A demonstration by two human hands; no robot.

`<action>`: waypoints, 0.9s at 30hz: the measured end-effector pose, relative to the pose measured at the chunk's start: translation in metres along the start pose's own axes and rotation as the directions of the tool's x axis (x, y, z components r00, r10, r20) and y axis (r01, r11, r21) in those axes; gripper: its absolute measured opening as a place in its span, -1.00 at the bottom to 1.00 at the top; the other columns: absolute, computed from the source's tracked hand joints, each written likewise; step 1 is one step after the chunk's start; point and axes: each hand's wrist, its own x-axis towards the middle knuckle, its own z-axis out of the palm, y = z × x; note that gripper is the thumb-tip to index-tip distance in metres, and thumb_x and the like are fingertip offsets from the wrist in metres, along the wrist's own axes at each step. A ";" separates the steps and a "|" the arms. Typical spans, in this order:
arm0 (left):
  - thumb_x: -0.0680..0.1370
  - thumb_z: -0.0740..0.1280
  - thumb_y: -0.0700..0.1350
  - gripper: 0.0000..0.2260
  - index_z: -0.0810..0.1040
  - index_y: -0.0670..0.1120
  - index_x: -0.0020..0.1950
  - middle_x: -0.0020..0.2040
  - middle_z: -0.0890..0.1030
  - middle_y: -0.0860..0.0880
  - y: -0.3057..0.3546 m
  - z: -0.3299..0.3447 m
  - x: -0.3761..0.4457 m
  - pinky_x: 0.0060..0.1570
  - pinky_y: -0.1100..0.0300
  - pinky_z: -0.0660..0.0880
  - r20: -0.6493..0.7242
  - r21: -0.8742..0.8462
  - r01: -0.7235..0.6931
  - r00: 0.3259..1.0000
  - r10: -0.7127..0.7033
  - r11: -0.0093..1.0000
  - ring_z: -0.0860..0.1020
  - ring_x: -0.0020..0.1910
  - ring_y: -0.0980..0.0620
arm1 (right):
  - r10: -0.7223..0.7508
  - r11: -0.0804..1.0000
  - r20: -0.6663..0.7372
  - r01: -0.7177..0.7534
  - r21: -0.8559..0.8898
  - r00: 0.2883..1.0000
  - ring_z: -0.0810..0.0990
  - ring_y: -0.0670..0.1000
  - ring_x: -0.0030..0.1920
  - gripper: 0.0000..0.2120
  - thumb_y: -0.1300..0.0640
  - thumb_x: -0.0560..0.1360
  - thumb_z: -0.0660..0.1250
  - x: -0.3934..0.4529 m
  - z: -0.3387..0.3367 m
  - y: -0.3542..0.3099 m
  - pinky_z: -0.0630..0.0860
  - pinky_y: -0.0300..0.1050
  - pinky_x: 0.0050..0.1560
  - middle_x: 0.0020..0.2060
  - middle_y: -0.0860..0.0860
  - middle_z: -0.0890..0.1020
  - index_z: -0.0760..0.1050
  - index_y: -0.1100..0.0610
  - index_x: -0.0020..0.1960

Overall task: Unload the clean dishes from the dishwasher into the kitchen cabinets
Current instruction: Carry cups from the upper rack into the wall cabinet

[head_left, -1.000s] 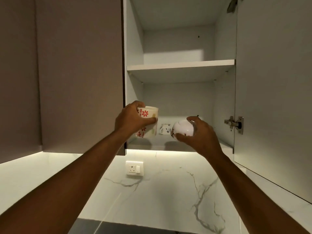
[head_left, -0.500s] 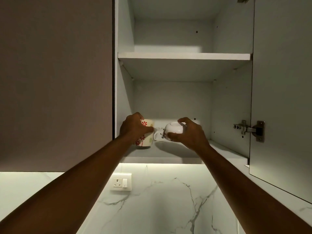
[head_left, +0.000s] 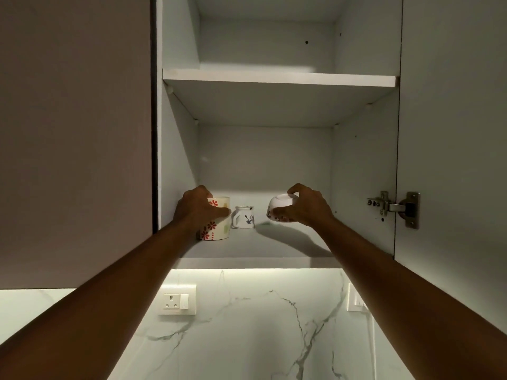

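Observation:
My left hand [head_left: 196, 209] grips a cream mug with red flowers [head_left: 216, 227], which stands on the lower shelf [head_left: 258, 248] of the open wall cabinet, at its left side. My right hand [head_left: 307, 208] holds a small white bowl [head_left: 279, 208] tilted on its side, just above the shelf toward the right. Between the two stands a small white mug with a blue flower [head_left: 244, 217], further back on the shelf and touched by neither hand.
The upper shelf [head_left: 277, 79] holds nothing I can see. The cabinet door [head_left: 452, 133] stands open on the right with its hinge [head_left: 395, 207] showing. A closed brown cabinet door [head_left: 74, 133] is at left. Below, a marble backsplash carries a wall socket [head_left: 177, 299].
Both hands have reached deeper into the cabinet. The flowered mug has come down onto the shelf, and the bowl has shifted right, away from the small blue-flower mug.

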 end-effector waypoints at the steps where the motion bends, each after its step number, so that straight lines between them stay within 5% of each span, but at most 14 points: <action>1: 0.31 0.58 0.12 -0.48 0.46 -0.06 0.11 0.04 0.60 -0.08 -0.001 0.001 0.001 -0.03 0.03 0.62 0.004 0.010 -0.002 1.000 0.002 1.000 0.61 -0.06 -0.09 | 0.024 1.000 -0.004 -0.024 -0.011 1.000 0.55 0.12 0.20 -0.29 -0.19 0.25 0.60 0.005 -0.004 0.006 0.49 -0.05 0.13 0.25 0.08 0.56 0.48 0.03 0.30; 11: 0.35 0.54 0.16 -0.39 0.47 -0.13 0.25 0.18 0.49 -0.17 -0.007 0.010 0.005 0.09 -0.02 0.55 -0.030 0.103 -0.048 0.998 0.051 0.994 0.53 0.09 -0.16 | 0.233 0.965 0.049 -0.224 -0.132 0.971 0.57 0.12 0.20 -0.28 -0.08 0.23 0.63 0.035 -0.018 0.059 0.43 -0.19 -0.08 0.19 0.13 0.60 0.49 0.21 0.26; 27: 0.37 0.39 0.37 -0.41 0.46 0.10 0.28 0.35 0.43 -0.03 0.024 0.012 0.008 0.35 -0.18 0.30 -0.115 0.338 -0.244 0.948 0.297 0.909 0.37 0.37 -0.10 | 0.324 0.931 0.153 -0.286 -0.226 0.934 0.56 0.13 0.23 -0.25 -0.13 0.32 0.58 0.065 -0.002 0.083 0.49 -0.13 0.06 0.24 0.14 0.57 0.42 0.22 0.34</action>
